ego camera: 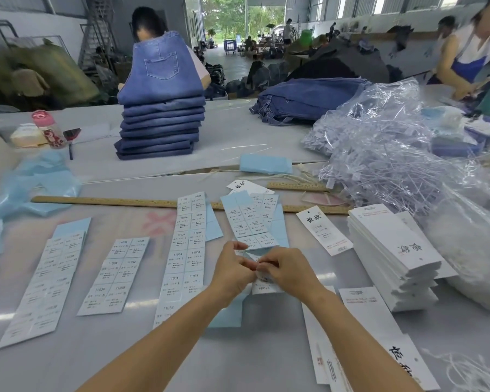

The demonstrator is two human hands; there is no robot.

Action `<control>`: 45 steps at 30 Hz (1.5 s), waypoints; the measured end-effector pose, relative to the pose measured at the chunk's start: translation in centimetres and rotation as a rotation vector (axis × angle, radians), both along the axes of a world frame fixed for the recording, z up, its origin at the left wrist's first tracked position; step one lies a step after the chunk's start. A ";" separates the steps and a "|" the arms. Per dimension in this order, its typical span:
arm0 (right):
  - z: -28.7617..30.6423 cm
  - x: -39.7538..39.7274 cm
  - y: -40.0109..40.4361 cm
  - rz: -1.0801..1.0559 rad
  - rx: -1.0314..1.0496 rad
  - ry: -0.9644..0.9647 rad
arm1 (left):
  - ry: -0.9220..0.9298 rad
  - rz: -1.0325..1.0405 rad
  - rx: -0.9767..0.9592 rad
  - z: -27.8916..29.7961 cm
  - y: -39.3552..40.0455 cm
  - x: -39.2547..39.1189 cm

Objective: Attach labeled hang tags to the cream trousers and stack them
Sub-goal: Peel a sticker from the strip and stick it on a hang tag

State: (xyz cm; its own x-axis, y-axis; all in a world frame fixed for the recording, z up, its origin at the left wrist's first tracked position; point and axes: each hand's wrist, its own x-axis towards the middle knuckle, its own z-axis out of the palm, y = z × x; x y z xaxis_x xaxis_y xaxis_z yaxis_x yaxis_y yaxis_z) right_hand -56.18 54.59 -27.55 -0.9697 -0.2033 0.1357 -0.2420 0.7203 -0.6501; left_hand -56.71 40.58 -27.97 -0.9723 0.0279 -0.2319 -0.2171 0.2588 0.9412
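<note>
Both hands, left [232, 268] and right [287, 271], pinch a small sticker label [266, 281] between them, just above the counter [238, 357]. It looks thin, limp and tacky: best held by its edges. Stiff hang tags [391, 258] sit stacked right of the hands.

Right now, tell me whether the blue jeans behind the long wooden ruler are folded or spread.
Folded. The blue denim jeans sit in a neat tall stack of flat layers on the grey table, and one more pair stands upright on top.

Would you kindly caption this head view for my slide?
Both hands, left and right, peel a sticker from a label sheet beside stacked hang tags.
</note>
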 end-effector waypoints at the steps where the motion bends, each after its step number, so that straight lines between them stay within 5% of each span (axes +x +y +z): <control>1: 0.0 0.0 0.0 0.007 0.009 -0.001 | 0.015 0.004 -0.014 0.0 0.0 0.1; 12: 0.0 -0.4 0.5 0.019 -0.095 -0.113 | -0.007 0.055 -0.010 -0.5 0.0 0.9; 18: 1.0 -0.4 1.2 0.395 0.511 0.292 | -0.020 0.077 0.031 -0.3 -0.1 0.9; 26: 2.6 -1.1 1.8 0.521 0.656 0.659 | -0.058 0.048 0.059 -0.2 0.1 0.9; 38: 2.5 -3.0 2.5 0.357 0.312 0.618 | -0.092 0.008 -0.069 0.0 0.1 1.2; 45: 1.7 -4.0 3.7 0.099 -0.141 0.238 | -0.122 -0.018 -0.109 -0.9 0.5 1.3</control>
State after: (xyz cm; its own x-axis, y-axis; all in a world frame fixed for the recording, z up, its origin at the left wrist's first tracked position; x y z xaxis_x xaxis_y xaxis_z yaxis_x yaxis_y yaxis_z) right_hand -60.22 58.25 -25.83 -0.8835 -0.2587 0.3905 -0.4644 0.5919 -0.6587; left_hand -55.41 41.05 -28.87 -0.9362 0.0132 -0.3511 -0.3227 0.3629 0.8742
